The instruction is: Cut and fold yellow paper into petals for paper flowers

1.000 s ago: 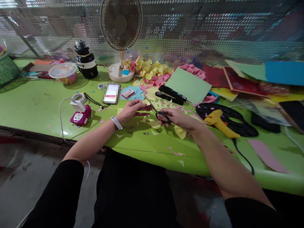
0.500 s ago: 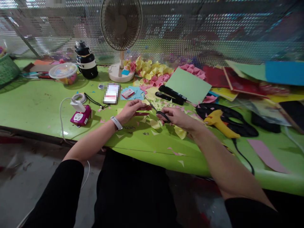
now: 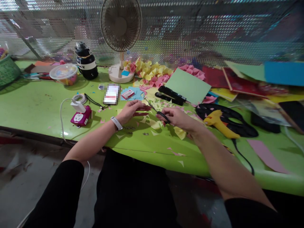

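Observation:
My left hand pinches a small dark red piece of paper just above the green table. My right hand grips black-handled scissors, whose blades point up and left toward the red paper. Yellow and pink paper scraps lie scattered under and around both hands. A white watch sits on my left wrist.
A yellow glue gun lies right of my right hand on a black mat. A black stapler, a green sheet, a fan, a black bottle, a plastic tub and a pink socket block stand around.
The scissors' blades have closed a little toward the red paper. Both hands stay in nearly the same place.

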Available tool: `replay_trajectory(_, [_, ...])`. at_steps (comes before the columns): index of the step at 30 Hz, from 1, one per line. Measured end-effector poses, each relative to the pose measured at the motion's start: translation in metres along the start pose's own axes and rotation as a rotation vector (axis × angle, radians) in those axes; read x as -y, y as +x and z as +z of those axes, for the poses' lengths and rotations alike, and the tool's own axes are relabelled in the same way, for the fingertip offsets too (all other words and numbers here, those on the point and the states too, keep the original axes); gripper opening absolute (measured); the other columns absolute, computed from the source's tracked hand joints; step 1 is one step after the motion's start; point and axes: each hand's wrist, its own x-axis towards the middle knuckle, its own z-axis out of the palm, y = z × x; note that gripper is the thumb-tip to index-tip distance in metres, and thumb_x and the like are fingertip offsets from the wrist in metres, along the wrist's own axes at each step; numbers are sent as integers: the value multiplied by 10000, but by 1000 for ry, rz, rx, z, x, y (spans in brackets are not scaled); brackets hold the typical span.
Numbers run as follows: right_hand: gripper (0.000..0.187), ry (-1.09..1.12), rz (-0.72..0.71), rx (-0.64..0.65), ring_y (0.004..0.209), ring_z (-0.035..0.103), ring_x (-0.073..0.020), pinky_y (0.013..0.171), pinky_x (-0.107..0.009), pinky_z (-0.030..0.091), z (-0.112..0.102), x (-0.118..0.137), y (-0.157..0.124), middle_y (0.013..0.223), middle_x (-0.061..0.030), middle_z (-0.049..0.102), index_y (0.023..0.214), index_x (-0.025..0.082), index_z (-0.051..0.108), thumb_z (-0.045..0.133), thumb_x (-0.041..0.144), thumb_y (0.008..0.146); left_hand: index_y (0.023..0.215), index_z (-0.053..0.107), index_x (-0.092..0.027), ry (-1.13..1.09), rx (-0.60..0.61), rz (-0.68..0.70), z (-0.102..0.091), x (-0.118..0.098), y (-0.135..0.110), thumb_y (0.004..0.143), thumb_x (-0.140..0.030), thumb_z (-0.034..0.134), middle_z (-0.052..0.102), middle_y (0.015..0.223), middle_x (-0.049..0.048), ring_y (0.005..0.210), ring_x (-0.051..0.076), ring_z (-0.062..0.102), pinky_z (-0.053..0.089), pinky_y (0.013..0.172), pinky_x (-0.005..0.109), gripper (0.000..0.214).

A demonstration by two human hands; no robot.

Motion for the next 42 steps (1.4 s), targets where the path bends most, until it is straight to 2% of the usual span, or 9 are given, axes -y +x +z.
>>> replay_trajectory(5, [554, 5, 0, 15, 494, 448, -110, 477, -283, 285, 0, -1, 0, 629, -20, 630, 778, 196, 614, 710, 739, 724, 777, 590, -146, 62, 56, 1, -4, 2, 0, 870, -281, 711, 779, 981, 123, 950, 208, 751, 554, 981, 458, 204])
replay_trajectory(12, [557, 20, -25, -12, 515, 488, -119, 494, -284, 317, 0, 0, 0, 618, -21, 622, 752, 193, 613, 718, 739, 715, 808, 615, -139, 68, 30, -11, -4, 3, 0, 876, -274, 688, 779, 989, 139, 931, 211, 751, 564, 964, 457, 168])
replay_trajectory(25, [540, 66, -15, -16, 442, 402, -80, 432, -256, 233, 0, 2, -2, 575, -23, 628, 722, 181, 609, 749, 703, 715, 816, 611, -137, 64, 19, -23, -5, 2, 1, 894, -243, 648, 779, 968, 141, 925, 210, 753, 554, 985, 469, 137])
replay_trajectory(33, [509, 62, -28, -5, 484, 467, -100, 460, -267, 296, 1, 5, -2, 583, -21, 623, 700, 190, 599, 752, 675, 723, 811, 597, -135, 58, 59, -56, -7, 5, 2, 872, -246, 673, 774, 912, 140, 855, 208, 756, 575, 942, 467, 147])
replay_trajectory(42, [514, 75, -45, -11, 475, 460, -102, 454, -268, 289, 2, 5, -3, 555, -12, 595, 686, 190, 591, 759, 675, 715, 801, 599, -135, 56, 51, -68, -9, 4, 3, 863, -266, 668, 771, 891, 138, 856, 225, 759, 585, 910, 460, 161])
